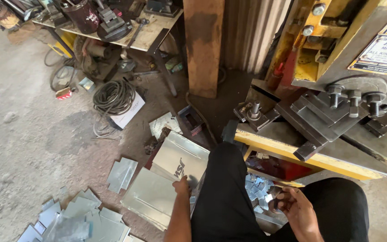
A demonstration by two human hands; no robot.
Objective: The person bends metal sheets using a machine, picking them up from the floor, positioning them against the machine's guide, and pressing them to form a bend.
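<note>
I sit at a yellow and grey press machine, my legs in black trousers. My left hand reaches down beside my left knee and touches the edge of a stack of shiny metal sheets leaning on the floor. My right hand rests between my knees, its fingers curled around a small dark part; what exactly it is I cannot tell. Just left of that hand lies a heap of small cut metal pieces under the machine table.
Cut rectangular metal pieces lie scattered on the concrete floor at lower left. A coil of cable lies by a cluttered workbench at the top. A rusty post stands behind the sheets.
</note>
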